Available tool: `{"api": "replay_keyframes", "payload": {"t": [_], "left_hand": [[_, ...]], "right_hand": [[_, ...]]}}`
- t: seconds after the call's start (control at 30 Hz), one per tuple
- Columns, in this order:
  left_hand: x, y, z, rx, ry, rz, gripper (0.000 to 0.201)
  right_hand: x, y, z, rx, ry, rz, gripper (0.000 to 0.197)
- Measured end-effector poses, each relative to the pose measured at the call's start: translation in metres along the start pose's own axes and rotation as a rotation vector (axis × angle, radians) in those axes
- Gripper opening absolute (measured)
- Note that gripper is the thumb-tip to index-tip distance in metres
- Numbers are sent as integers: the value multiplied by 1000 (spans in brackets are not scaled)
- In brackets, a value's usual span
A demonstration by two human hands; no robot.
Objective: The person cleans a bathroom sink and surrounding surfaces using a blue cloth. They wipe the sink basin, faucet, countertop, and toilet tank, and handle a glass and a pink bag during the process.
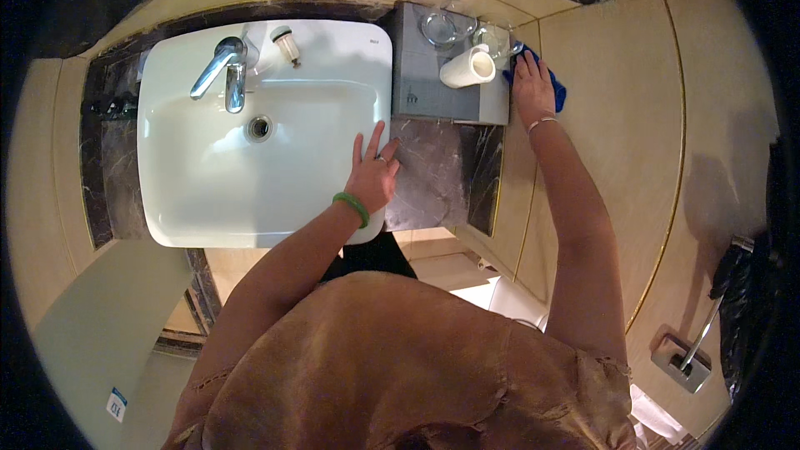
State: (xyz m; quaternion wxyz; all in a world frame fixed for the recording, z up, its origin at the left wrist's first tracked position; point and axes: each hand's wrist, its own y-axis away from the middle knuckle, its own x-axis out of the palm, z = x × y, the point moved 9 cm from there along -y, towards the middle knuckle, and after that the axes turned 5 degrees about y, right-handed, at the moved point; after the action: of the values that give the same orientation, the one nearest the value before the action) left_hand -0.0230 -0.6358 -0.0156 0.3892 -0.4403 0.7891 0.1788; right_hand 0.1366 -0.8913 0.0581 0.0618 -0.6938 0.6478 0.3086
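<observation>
My left hand (pixel 372 177), wearing a green bangle and a ring, rests with spread fingers on the right rim of the white sink (pixel 200 192). To the far right, my right hand (pixel 533 98) presses a crumpled blue cloth (pixel 559 93) against the beige wall, its fingers lying over the fabric. Just left of that hand, a white cylindrical cup (pixel 463 71) lies on or leans over a grey box (pixel 422 83). Clear glasses (pixel 439 27) stand behind the cup.
A chrome faucet (pixel 229 67) rises at the sink's back, above the open drain (pixel 259 127). A drain stopper (pixel 285 44) lies on the back rim. Dark marble counter (pixel 429 167) borders the sink. A metal wall holder (pixel 687 362) is at the lower right.
</observation>
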Motion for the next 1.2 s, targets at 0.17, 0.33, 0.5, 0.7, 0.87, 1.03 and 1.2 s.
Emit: {"api": "replay_keyframes", "payload": {"t": [0.17, 0.33, 0.5, 0.7, 0.87, 1.03, 1.2], "left_hand": [[2, -3, 1, -102, -117, 237, 29], [-15, -32, -56, 162, 99, -113, 47], [-38, -97, -190, 311, 951, -146, 47], [-8, -92, -268, 399, 1018, -71, 75], [-4, -78, -275, 420, 1084, 2, 77], [-5, -130, -266, 317, 971, -135, 78], [-33, -228, -219, 233, 1153, -249, 66]], "right_hand": [[-9, 102, 64, -146, 15, 110, 45], [-45, 166, 6, 99, -315, -54, 42], [-98, 213, -50, 320, -447, -254, 40], [-132, 283, -67, 562, -597, -292, 38], [-126, 329, -52, 809, -653, -275, 35], [-104, 283, -67, 785, -837, -373, 41], [-110, 203, -98, 650, -771, -578, 48]]}}
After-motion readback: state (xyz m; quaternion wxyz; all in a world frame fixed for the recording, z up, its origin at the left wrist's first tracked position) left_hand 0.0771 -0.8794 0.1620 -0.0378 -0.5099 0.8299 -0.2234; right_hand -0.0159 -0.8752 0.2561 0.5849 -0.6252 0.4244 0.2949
